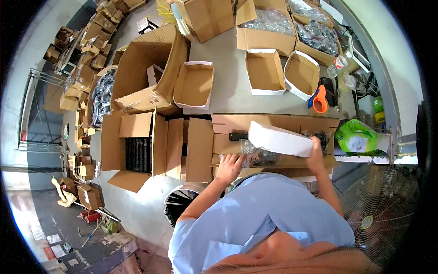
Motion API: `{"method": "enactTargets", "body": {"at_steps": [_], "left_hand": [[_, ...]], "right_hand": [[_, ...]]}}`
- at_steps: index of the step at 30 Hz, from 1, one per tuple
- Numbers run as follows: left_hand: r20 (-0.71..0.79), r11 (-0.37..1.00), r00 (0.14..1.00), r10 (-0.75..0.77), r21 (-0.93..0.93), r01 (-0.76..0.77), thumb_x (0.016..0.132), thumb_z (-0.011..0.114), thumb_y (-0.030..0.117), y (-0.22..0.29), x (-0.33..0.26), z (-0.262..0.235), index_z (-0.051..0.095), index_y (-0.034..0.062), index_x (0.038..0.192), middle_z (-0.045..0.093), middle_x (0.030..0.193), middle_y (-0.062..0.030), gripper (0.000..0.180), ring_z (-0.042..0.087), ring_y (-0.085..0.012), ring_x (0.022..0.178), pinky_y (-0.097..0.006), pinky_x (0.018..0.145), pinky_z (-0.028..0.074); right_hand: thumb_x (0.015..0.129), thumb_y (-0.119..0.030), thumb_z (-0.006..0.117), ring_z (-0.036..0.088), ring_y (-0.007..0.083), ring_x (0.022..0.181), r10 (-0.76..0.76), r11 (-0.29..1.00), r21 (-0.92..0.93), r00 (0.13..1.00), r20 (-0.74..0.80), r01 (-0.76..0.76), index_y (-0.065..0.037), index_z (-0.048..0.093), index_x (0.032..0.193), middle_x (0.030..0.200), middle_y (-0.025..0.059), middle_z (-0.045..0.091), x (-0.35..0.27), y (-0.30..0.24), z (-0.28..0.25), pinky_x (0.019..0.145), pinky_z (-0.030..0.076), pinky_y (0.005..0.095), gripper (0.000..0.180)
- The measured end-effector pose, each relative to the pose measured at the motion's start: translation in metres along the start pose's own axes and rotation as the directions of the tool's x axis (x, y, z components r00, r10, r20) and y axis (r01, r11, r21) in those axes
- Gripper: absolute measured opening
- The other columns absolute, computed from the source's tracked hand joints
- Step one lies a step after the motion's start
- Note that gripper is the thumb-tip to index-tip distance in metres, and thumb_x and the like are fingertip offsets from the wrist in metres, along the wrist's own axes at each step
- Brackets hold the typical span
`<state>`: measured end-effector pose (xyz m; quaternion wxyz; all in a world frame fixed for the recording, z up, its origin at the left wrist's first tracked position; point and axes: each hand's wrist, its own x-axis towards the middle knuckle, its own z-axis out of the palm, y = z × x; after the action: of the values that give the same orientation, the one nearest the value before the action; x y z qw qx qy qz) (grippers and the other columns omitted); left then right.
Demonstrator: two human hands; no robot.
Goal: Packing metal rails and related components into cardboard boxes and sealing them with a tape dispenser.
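My right hand [315,153] grips the right end of a shallow white cardboard box [285,139]. The box is tilted, its plain white outside facing up, so its inside is hidden. Under its left end lies a clear plastic bag [260,155] with small dark parts in it. At the bag's left edge, my left hand [230,168] has its fingers curled onto the plastic. Both hands are over a brown cardboard lining [228,144] on the bench. A black bar-shaped piece [238,136] rests on this cardboard, left of the white box.
Left of me an open carton [112,141] holds a row of black pieces. Shallow trays [194,86] and bagged parts in cartons [269,23] stand beyond the bench. An orange tape dispenser [320,99], a green jug [358,138] and a large fan [381,214] are at right.
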<state>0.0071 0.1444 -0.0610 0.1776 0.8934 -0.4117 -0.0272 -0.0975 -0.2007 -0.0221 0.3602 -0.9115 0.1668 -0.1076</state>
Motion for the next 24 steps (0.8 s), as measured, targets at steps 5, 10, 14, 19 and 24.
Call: {"method": "enactTargets", "body": {"at_steps": [5, 10, 14, 19, 24], "left_hand": [[-0.031, 1.000, 1.000, 0.003, -0.019, -0.003, 0.073, 0.056, 0.011, -0.002, 0.000, 0.005, 0.052, 0.0141, 0.122, 0.054, 0.095, -0.0060, 0.049, 0.051, -0.0243, 0.091, -0.041, 0.083, 0.037], [-0.047, 1.000, 0.999, 0.016, -0.012, -0.017, 0.072, 0.057, 0.010, -0.005, 0.008, 0.002, 0.053, 0.0144, 0.120, 0.055, 0.095, -0.0055, 0.048, 0.051, -0.0243, 0.091, -0.040, 0.083, 0.037], [-0.064, 1.000, 0.998, 0.013, -0.026, -0.015, 0.072, 0.058, 0.012, -0.004, 0.009, 0.005, 0.053, 0.0146, 0.119, 0.055, 0.095, -0.0056, 0.047, 0.051, -0.0247, 0.091, -0.041, 0.082, 0.037], [-0.067, 0.997, 0.998, -0.004, -0.073, -0.001, 0.072, 0.058, 0.012, -0.003, 0.011, 0.003, 0.053, 0.0145, 0.120, 0.056, 0.097, -0.0058, 0.048, 0.052, -0.0246, 0.091, -0.042, 0.082, 0.038], [-0.047, 0.997, 0.999, 0.000, -0.074, -0.004, 0.071, 0.058, 0.010, -0.007, 0.015, 0.002, 0.054, 0.0129, 0.118, 0.056, 0.099, -0.0062, 0.047, 0.052, -0.0246, 0.091, -0.041, 0.083, 0.038]], "right_hand": [[0.071, 0.008, 0.053, 0.049, 0.0378, 0.108, -0.153, 0.980, -0.137, 0.986, -0.067, 0.143, 0.000, 0.041, 0.119, 0.113, 0.0221, 0.050, 0.027, 0.002, -0.034, 0.095, 0.038, 0.0415, 0.050], [0.084, -0.010, 0.057, 0.058, 0.0232, 0.096, 0.301, 0.641, 0.672, 0.927, 0.224, -0.371, -0.007, 0.027, 0.133, 0.125, 0.0133, 0.044, 0.085, -0.053, 0.023, 0.059, 0.056, 0.0292, 0.057], [0.084, -0.032, 0.064, 0.065, 0.0261, 0.077, 0.187, 0.013, 0.642, 0.632, 0.752, -0.767, 0.000, 0.053, 0.101, 0.086, 0.0155, 0.062, 0.139, -0.078, 0.114, 0.066, 0.057, 0.0351, 0.037], [0.091, -0.037, 0.053, 0.064, 0.0290, 0.081, 0.225, -0.303, 0.620, 0.578, 0.784, -0.723, 0.003, 0.047, 0.108, 0.088, 0.0195, 0.061, 0.181, -0.083, 0.203, 0.075, 0.056, 0.0387, 0.044], [0.089, -0.021, 0.056, 0.062, 0.0312, 0.091, 0.243, -0.193, 0.769, 0.730, 0.639, -0.609, -0.004, 0.032, 0.120, 0.102, 0.0188, 0.056, 0.193, -0.073, 0.206, 0.080, 0.053, 0.0415, 0.043]]}}
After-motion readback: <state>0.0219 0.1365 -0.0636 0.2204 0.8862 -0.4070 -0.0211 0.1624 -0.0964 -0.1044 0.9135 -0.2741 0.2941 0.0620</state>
